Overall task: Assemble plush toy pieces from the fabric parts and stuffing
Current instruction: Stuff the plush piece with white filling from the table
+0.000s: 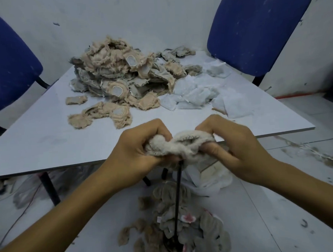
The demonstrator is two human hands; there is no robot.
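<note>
**Both hands gripping a plush piece at the bench's near edge**

A pale grey bench is filling the middle of the view, standing against a scuffed white wall, with one blue chair sitting at its left side and another blue chair at its right. A big heap of tan and grey fabric parts is lying on the far half of the bench, and a few loose tan pieces are lying just in front of it. White stuffing is spreading out beside the heap on the right, touching it.

On the floor below, a pile of grey-brown plush pieces is lying near the person, and a white bag is sitting just beyond it under the bench edge.

The left hand and the right hand are both curling their fingers round a fluffy cream plush piece, holding it between them above the near edge of the bench. The piece is bunching up between the two grips. A thin black rod is running down from under the piece toward the floor pile; whether either hand is holding it cannot be told
</note>
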